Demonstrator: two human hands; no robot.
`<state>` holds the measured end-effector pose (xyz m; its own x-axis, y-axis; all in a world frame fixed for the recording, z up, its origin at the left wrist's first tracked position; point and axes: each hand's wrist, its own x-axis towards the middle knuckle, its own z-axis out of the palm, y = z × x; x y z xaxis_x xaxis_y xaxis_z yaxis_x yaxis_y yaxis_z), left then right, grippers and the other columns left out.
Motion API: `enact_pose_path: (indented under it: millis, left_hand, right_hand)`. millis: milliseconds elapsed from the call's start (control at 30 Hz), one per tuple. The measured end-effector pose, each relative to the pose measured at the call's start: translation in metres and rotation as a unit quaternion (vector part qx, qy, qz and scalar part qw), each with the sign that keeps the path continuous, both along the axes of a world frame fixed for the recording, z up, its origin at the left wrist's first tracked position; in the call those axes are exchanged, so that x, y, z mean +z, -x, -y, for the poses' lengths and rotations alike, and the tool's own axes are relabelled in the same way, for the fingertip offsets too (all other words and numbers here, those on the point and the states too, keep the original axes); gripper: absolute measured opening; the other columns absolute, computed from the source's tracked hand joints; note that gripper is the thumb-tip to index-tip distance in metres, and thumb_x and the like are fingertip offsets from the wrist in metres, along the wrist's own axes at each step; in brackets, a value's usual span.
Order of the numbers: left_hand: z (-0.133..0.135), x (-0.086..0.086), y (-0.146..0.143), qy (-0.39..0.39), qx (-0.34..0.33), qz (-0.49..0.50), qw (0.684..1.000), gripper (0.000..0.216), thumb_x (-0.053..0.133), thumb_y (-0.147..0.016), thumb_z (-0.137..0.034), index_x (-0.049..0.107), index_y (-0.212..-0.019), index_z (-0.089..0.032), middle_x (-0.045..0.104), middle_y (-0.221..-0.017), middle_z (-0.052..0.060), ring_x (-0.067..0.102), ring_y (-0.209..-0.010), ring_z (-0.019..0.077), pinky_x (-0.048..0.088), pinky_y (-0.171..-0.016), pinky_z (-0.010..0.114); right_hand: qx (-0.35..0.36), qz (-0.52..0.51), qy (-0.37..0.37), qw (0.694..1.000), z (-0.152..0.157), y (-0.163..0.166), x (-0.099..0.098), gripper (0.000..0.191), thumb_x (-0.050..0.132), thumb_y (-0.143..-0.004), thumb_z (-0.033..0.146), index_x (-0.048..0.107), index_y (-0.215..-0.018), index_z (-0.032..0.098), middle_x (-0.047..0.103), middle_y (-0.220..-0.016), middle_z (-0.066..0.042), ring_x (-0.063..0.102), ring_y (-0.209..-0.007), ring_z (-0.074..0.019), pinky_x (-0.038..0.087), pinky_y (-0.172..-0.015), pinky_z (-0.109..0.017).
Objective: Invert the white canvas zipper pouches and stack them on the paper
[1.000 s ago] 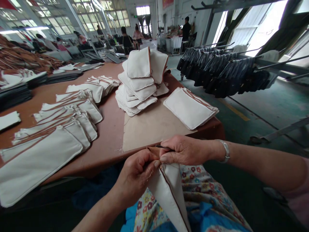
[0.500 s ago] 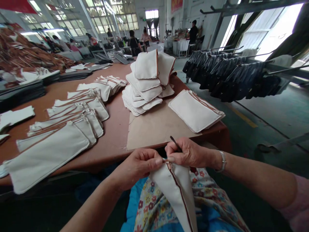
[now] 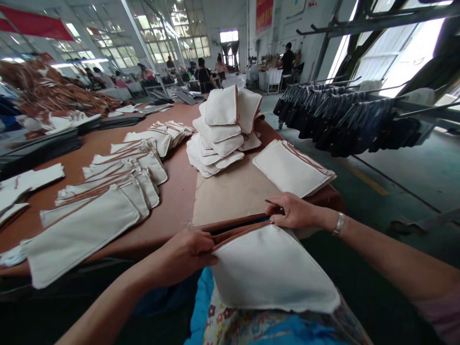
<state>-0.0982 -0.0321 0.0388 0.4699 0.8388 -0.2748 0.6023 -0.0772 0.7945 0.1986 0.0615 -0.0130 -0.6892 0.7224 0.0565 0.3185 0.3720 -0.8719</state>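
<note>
Stretched between my two hands above my lap is a white fabric pouch (image 3: 273, 273) with a brown edge along its top. My left hand (image 3: 190, 251) is closed on its left top corner. With thumb and fingertips, my right hand (image 3: 293, 212) pinches the right end of the same brown edge. A thin dark tool (image 3: 273, 204) also sits in the right hand's fingers; its kind cannot be made out. The pouch's broad face is turned up toward me, and its lower edge lies over the flowered apron (image 3: 219, 318).
A brown-covered table (image 3: 176, 187) stands ahead. On it are a tall pile of white pouches (image 3: 219, 139), a smaller stack (image 3: 291, 165) at right, and overlapping rows of pouches (image 3: 86, 230) at left. Dark items hang on a rack (image 3: 345, 120). Other people sit and stand farther back.
My hands have moved apart, left hand leftward and right hand up and right. The pouch, earlier bunched with its zipper facing me, is now spread flat between them.
</note>
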Motion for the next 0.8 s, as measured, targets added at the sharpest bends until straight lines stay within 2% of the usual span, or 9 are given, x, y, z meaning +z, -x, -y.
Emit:
enact_pose_path:
  millis: [67, 100, 167, 267, 333, 467, 567, 667, 800]
  left_hand:
    - [-0.003, 0.008, -0.013, -0.063, -0.079, -0.052, 0.993, 0.028, 0.067, -0.082, -0.037, 0.061, -0.061, -0.019, 0.057, -0.065, 0.000, 0.051, -0.064, 0.0146, 0.036, -0.068, 0.024]
    - [-0.005, 0.012, -0.021, -0.086, -0.109, -0.076, 0.987, 0.029, 0.065, -0.085, -0.036, 0.059, -0.061, -0.020, 0.056, -0.065, 0.000, 0.049, -0.063, 0.0144, 0.034, -0.067, 0.025]
    - [-0.011, 0.015, -0.036, -0.096, -0.120, -0.105, 0.982, 0.032, 0.058, -0.089, -0.036, 0.056, -0.061, -0.019, 0.050, -0.062, -0.001, 0.043, -0.060, 0.0137, 0.031, -0.062, 0.026]
    - [-0.017, 0.010, -0.042, -0.028, -0.092, -0.073, 0.993, 0.038, 0.053, -0.091, -0.040, 0.054, -0.061, -0.017, 0.048, -0.067, -0.001, 0.039, -0.061, 0.0128, 0.031, -0.059, 0.025]
    - [-0.016, 0.004, -0.034, 0.058, -0.086, -0.009, 0.995, 0.040, 0.053, -0.091, -0.046, 0.056, -0.065, -0.016, 0.049, -0.072, 0.000, 0.040, -0.064, 0.0123, 0.033, -0.060, 0.024]
    - [-0.002, -0.006, -0.010, 0.256, -0.052, 0.098, 0.960, 0.052, 0.043, -0.093, -0.059, 0.060, -0.075, -0.013, 0.043, -0.063, -0.002, 0.034, -0.057, 0.0114, 0.030, -0.054, 0.025]
    - [0.004, -0.009, 0.008, 0.262, -0.019, 0.096, 0.960, 0.052, 0.043, -0.094, -0.058, 0.066, -0.083, -0.013, 0.050, -0.072, 0.000, 0.041, -0.066, 0.0128, 0.035, -0.061, 0.024]
    - [0.003, -0.014, 0.019, 0.275, 0.005, 0.115, 0.954, 0.038, 0.066, -0.083, -0.051, 0.067, -0.094, -0.015, 0.057, -0.085, 0.000, 0.048, -0.076, 0.0139, 0.039, -0.068, 0.022]
    - [0.002, -0.026, 0.014, 0.261, 0.076, 0.203, 0.941, 0.035, 0.080, -0.073, -0.035, 0.060, -0.093, -0.014, 0.062, -0.088, 0.001, 0.054, -0.077, 0.0134, 0.041, -0.066, 0.021]
  right_hand:
    - [0.005, 0.023, -0.122, 0.992, -0.001, 0.006, 0.008, 0.020, 0.064, -0.077, 0.021, 0.066, -0.094, 0.012, 0.065, -0.089, -0.008, 0.059, -0.081, -0.0171, 0.049, -0.077, -0.030]
    - [0.017, -0.006, -0.135, 0.991, 0.002, 0.014, 0.014, 0.030, 0.066, -0.079, 0.024, 0.065, -0.106, 0.011, 0.065, -0.101, -0.011, 0.060, -0.090, -0.0186, 0.049, -0.082, -0.031]
    - [0.073, -0.074, -0.093, 0.990, 0.013, 0.034, 0.022, 0.053, 0.072, -0.078, 0.036, 0.057, -0.123, 0.012, 0.063, -0.116, -0.013, 0.060, -0.101, -0.0201, 0.049, -0.087, -0.032]
    - [0.134, -0.107, -0.019, 0.985, 0.028, 0.065, 0.016, 0.069, 0.085, -0.062, 0.045, 0.057, -0.116, 0.012, 0.063, -0.110, -0.010, 0.060, -0.095, -0.0199, 0.050, -0.081, -0.029]
    - [0.158, -0.107, 0.012, 0.982, 0.034, 0.077, -0.001, 0.063, 0.087, -0.058, 0.043, 0.059, -0.105, 0.013, 0.063, -0.099, -0.005, 0.058, -0.086, -0.0172, 0.048, -0.076, -0.027]
    - [0.229, -0.133, 0.029, 0.964, 0.045, 0.080, -0.035, 0.034, 0.081, -0.071, 0.039, 0.058, -0.078, 0.015, 0.054, -0.081, 0.002, 0.048, -0.074, -0.0110, 0.042, -0.070, -0.023]
    - [0.203, -0.143, 0.112, 0.962, 0.049, 0.067, -0.040, 0.033, 0.076, -0.077, 0.038, 0.052, -0.073, 0.015, 0.047, -0.075, 0.003, 0.042, -0.067, -0.0090, 0.038, -0.063, -0.022]
    - [0.148, -0.181, 0.191, 0.953, 0.041, 0.049, -0.040, 0.031, 0.072, -0.081, 0.039, 0.053, -0.078, 0.014, 0.055, -0.087, -0.002, 0.050, -0.075, -0.0110, 0.042, -0.068, -0.024]
    - [0.138, -0.121, 0.124, 0.975, 0.020, 0.027, -0.044, 0.024, 0.070, -0.083, 0.035, 0.060, -0.084, 0.013, 0.059, -0.088, -0.004, 0.056, -0.081, -0.0149, 0.046, -0.074, -0.027]
